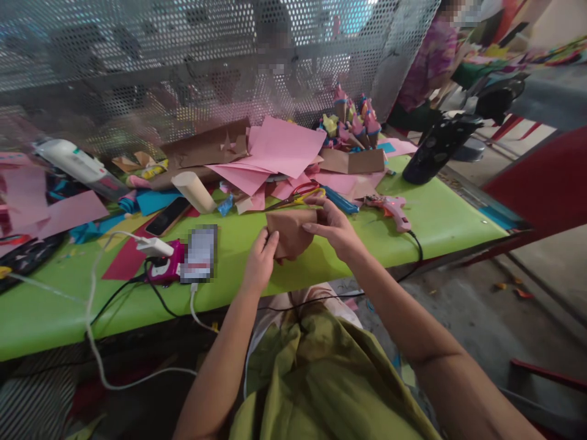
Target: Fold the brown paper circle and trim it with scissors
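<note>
Between my hands, over the front of the green table point(238, 256), is a piece of brown paper point(293, 235) with a straight top edge and a curved lower edge. My left hand point(262, 260) pinches its left side, thumb on the near face. At its upper right, my right hand point(334, 229) grips it between thumb and fingers. Just behind the paper lie yellow-handled scissors point(308, 194) and a blue cutter point(340, 200). A pink glue gun point(392, 210) with a small red light rests to the right, its black cord running over the table edge.
Pink paper sheets point(284, 146) and brown card point(208, 146) pile up at the back. Small pink paper cones point(358, 125) stand behind, near a black tumbler point(438, 150). Phones, a magenta power adapter point(169, 263) and cables occupy the left. A perforated metal panel point(183, 67) borders the table; another person sits far right.
</note>
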Demonstrator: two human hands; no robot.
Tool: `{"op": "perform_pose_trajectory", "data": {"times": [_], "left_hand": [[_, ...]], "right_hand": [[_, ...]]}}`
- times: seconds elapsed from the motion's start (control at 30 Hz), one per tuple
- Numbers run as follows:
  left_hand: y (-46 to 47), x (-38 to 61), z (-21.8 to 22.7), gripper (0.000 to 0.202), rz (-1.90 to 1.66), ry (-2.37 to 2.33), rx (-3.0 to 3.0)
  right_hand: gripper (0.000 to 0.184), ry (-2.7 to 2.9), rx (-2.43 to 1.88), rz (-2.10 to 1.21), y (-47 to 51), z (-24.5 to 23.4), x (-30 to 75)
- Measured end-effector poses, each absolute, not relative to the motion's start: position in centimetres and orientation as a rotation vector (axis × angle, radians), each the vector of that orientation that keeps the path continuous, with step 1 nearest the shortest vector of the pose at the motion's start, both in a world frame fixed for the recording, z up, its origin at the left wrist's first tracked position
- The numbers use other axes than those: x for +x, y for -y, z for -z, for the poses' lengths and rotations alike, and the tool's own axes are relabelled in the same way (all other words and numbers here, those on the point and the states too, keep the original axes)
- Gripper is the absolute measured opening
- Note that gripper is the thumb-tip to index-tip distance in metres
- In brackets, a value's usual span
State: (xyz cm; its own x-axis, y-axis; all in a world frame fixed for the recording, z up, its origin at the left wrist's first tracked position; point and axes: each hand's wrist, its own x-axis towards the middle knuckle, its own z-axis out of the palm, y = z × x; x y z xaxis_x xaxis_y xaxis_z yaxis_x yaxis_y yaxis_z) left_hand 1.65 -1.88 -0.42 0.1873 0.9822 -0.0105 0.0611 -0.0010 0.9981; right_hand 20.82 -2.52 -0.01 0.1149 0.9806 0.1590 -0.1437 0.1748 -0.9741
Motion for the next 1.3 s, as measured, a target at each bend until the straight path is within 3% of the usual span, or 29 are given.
{"op": "perform_pose_trajectory", "data": {"times": [0.23, 0.47, 0.83, 1.07, 1.3], "left_hand": [[2.5, 0.8, -2.4, 0.010, -0.806, -1.160, 1.825], [2.9, 0.6, -3.0, 0.019, -0.843, -1.094, 1.824], [2.7, 0.3, -2.6, 0.014, -0.884, -1.160, 1.812], [2.8, 0.3, -1.5, 0.028, -1.057, -1.012, 1.511], [3.3, 0.6, -2.4, 0.022, -1.107, -1.072, 1.575]], "right_hand": [[0.027, 1.650, -1.073, -0.812, 2.8, -3.3, 21.8], [0.023, 1.517, -1.113, -0.864, 2.6, -2.7, 21.0], [0.024, 1.380, -1.077, -0.938, 3.2, -3.3, 20.4], [0.030, 1.064, -1.035, -0.970, 3.0, -1.9, 20.2], [0.022, 1.369, -1.045, -0.735, 3.8, -2.3, 20.4]]}}
